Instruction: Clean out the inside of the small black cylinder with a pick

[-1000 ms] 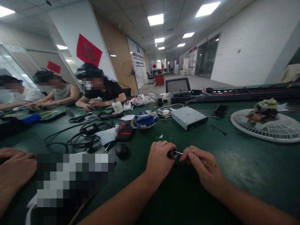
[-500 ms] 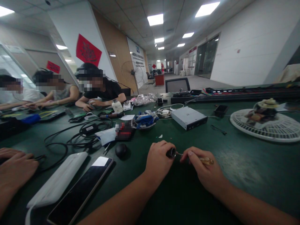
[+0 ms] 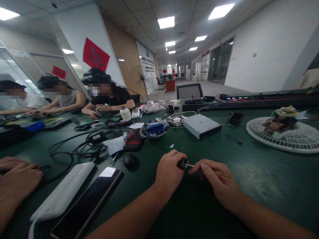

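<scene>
My left hand [image 3: 169, 171] is closed around a small black cylindrical part [image 3: 182, 163] with a shiny round end, just above the green table [image 3: 261, 172]. My right hand [image 3: 215, 181] pinches a thin screwdriver [image 3: 219, 173] with an amber handle. Its metal shaft points left and its tip meets the part's end. Both forearms rest low over the table's near edge.
A phone [image 3: 87, 202] and a white pack [image 3: 63, 192] lie at the near left, beside another person's hand [image 3: 17, 181]. Black cables [image 3: 84, 146], a black knob [image 3: 129, 160], a grey drive box [image 3: 201, 125] and a white fan grille [image 3: 284, 136] lie further off. Three people sit at the far left.
My hands have stayed almost in place, with the screwdriver tip kept at the part. The view has shifted slightly.
</scene>
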A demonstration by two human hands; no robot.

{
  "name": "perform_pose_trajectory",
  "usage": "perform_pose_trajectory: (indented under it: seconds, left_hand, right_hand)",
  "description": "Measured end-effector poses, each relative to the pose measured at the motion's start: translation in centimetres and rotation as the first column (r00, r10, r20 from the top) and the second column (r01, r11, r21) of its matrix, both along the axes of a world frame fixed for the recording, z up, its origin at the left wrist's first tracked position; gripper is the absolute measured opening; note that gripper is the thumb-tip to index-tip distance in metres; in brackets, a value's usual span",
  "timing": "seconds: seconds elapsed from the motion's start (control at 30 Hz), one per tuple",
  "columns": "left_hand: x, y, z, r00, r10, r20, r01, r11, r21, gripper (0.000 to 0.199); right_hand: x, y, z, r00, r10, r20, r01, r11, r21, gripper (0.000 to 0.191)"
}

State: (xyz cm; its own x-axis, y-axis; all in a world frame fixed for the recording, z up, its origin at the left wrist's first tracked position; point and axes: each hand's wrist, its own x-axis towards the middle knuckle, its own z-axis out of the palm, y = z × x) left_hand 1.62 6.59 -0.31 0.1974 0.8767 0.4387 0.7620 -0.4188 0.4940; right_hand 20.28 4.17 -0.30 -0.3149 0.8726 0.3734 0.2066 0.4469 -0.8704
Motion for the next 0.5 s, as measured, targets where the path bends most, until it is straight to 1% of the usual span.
perform_pose_trajectory:
  seconds: [0.07, 0.13, 0.17, 0.23, 0.3, 0.33, 0.37, 0.47, 0.5]
  left_hand:
    - [-0.01, 0.01, -0.02, 1.000, -0.002, 0.014, 0.002, 1.000, -0.005, 0.020]
    - [-0.02, 0.02, -0.07, 1.000, -0.001, 0.011, 0.001, 1.000, -0.006, 0.019]
    - [-0.02, 0.02, -0.10, 1.000, -0.001, 0.008, 0.001, 1.000, -0.007, 0.018]
    - [-0.01, 0.02, -0.17, 1.000, -0.005, 0.005, 0.005, 1.000, -0.011, 0.017]
    - [0.00, 0.01, -0.19, 1.000, -0.005, 0.015, 0.006, 1.000, -0.015, 0.017]
    - [0.01, 0.01, -0.19, 1.000, -0.006, 0.021, 0.006, 1.000, -0.017, 0.017]
    - [0.01, 0.01, -0.19, 1.000, -0.006, 0.026, 0.006, 1.000, -0.017, 0.017]
    - [0.01, 0.00, -0.17, 1.000, -0.002, 0.024, 0.003, 1.000, -0.013, 0.017]
    - [0.01, -0.01, -0.16, 1.000, -0.005, 0.017, 0.005, 1.000, -0.012, 0.017]
  right_hand:
    - [-0.05, -0.03, -0.02, 0.997, -0.072, 0.018, 0.072, 0.997, -0.011, 0.037]
    - [-0.09, -0.05, 0.03, 0.993, -0.112, 0.047, 0.113, 0.993, -0.017, 0.036]
    - [-0.08, -0.05, 0.05, 0.992, -0.110, 0.059, 0.111, 0.994, -0.021, 0.037]
    - [-0.02, -0.02, 0.03, 0.997, -0.059, 0.055, 0.061, 0.997, -0.037, 0.040]
    - [0.07, 0.08, -0.06, 1.000, 0.001, 0.019, 0.000, 0.998, -0.058, 0.042]
    - [0.11, 0.14, -0.11, 1.000, 0.013, 0.001, -0.013, 0.998, -0.069, 0.042]
    - [0.13, 0.21, -0.17, 1.000, 0.006, -0.011, -0.006, 0.997, -0.079, 0.042]
    - [0.17, 0.38, -0.26, 0.998, -0.066, 0.008, 0.067, 0.994, -0.091, 0.038]
    - [0.18, 0.40, -0.26, 0.998, -0.065, 0.019, 0.067, 0.994, -0.088, 0.037]
